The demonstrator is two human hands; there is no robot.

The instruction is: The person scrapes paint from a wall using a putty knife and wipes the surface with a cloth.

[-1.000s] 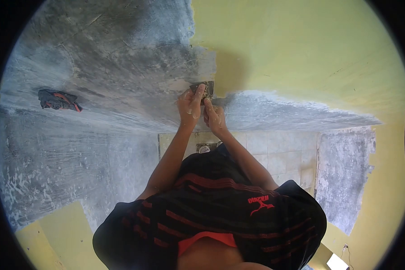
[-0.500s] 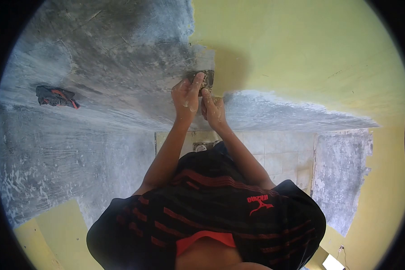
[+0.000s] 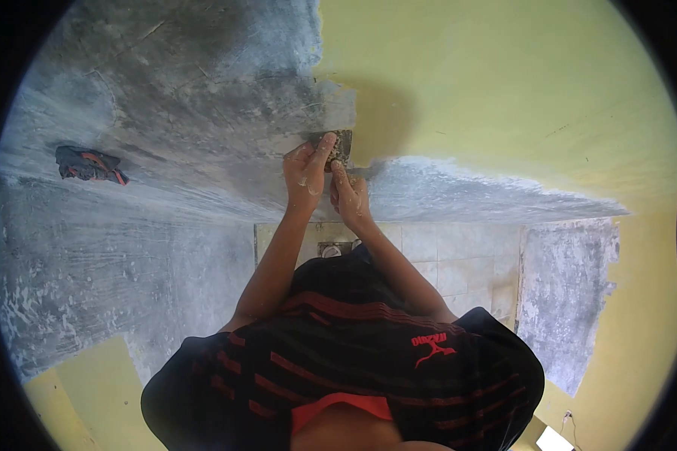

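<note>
Against the wall, a dark flat scraper blade [image 3: 343,144] covered in pale crumbs lies at the edge between yellow paint and bare grey plaster. My left hand [image 3: 306,169] is closed around it, with one finger laid along the blade. From just below, my right hand [image 3: 350,197] grips the lower end of the same scraper, thumb against it. Whitish flakes and dust stick to both hands. Any handle is hidden by my fingers. The grey wall [image 3: 203,105] extends to the left and the yellow paint [image 3: 489,98] to the right.
A crumpled dark cloth with red trim [image 3: 90,164] is at the left. Pale floor tiles [image 3: 459,259] show beyond my right forearm. Another patchy grey wall section [image 3: 564,293] stands to the right, and a white object [image 3: 555,439] sits at the bottom right.
Both hands and the scraper have moved slightly down along the paint edge. The whole view has also shifted a little to the left.
</note>
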